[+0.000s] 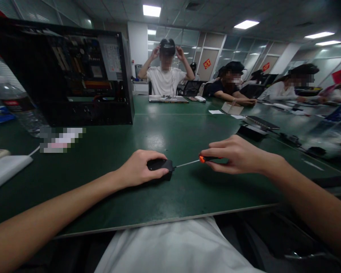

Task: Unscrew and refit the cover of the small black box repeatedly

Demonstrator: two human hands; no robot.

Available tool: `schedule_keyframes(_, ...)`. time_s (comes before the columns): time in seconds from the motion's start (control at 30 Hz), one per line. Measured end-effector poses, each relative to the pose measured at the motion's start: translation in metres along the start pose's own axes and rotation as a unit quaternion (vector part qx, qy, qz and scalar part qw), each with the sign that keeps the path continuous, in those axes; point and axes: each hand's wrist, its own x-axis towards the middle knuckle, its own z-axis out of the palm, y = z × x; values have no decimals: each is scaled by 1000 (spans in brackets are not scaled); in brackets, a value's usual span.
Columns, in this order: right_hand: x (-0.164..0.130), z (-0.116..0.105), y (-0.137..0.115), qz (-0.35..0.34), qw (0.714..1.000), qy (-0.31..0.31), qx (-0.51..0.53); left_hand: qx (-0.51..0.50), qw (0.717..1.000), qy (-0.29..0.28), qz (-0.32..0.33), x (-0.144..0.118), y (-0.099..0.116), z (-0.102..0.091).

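Under the curled fingers of the left hand [139,168] sits a small black box [161,167], matte plastic, rounded at the corners, resting flat on the green table [165,136]. The fingers are wrapped over its top and near side, pressed together on it, with the thumb along the edge facing the person. Just past those fingertips, the thin bright metal shaft of a screwdriver [191,162] meets the box's right end. The shaft runs rightward and slightly up to an orange collar and a dark handle, which disappears inside the right hand [235,155]. That hand's fingers are closed round the handle, the index finger stretched along the top toward the orange part.

The tabletop is smooth and slightly glossy, catching the ceiling lights, with a pale edge strip near the person's white shirt. Well beyond the left fingers stands an open black computer case [74,76], boxy sheet metal with circuit boards showing; a white label on it is too small to read. Left of that is a clear plastic bottle [19,108] with a red label, its lettering unreadable. Far beyond the right hand, other people sit at the table.
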Motion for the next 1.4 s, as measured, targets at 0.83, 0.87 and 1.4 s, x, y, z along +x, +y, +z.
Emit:
schedule_keyframes(0.83,19,69,7,-16,997,68,44,-24,998,-60,-1,-7,-16,-22)
schedule_keyframes(0.87,18,70,7,-15,996,76,40,-32,997,-69,-12,-8,-19,-24)
schedule_keyframes(1.4,24,71,12,29,997,68,38,-44,996,-18,-69,-7,-23,-20)
